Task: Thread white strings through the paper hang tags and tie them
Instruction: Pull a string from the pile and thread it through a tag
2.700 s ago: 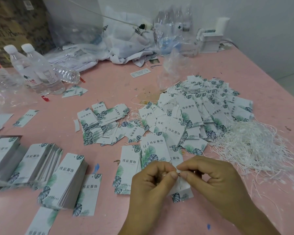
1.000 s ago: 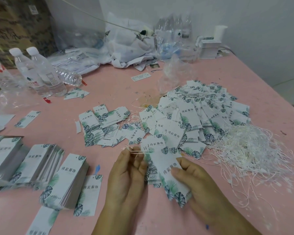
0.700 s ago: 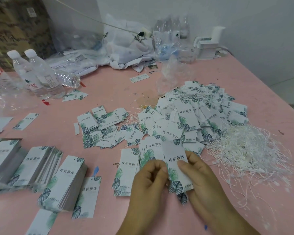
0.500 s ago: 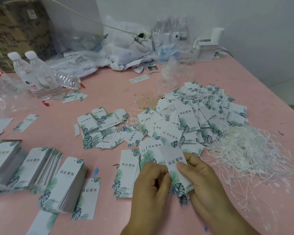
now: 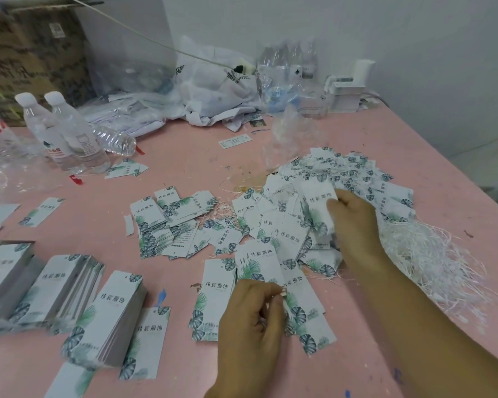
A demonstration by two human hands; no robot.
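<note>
1. Since the frame half a second ago, the right hand (image 5: 354, 222) has left the spot beside the left hand and reached out over the big heap of strung tags (image 5: 357, 179); its grip now closes on one hang tag (image 5: 318, 208), thumb on the printed face, with the tag just above the heap.
2. Nearer the body, the left hand (image 5: 250, 323) stays low over the bench (image 5: 184, 156), fingers curled, thumb and forefinger pinched together; what that grip pinches is too small to tell.
3. Just beyond and beside the left hand, a few loose tags (image 5: 270, 268) lie fanned and overlapping on the bench.
4. To the right of the heap lies a tangle of white strings (image 5: 431, 254), touching its edge.
5. Left of centre is a smaller scatter of tags (image 5: 167, 222), and at the near left stand neat stacks of tags (image 5: 110, 317).
6. Farther back, water bottles (image 5: 69, 133) stand at the left, with crumpled plastic bags (image 5: 213, 93) and a cardboard box (image 5: 26, 53) by the wall.
</note>
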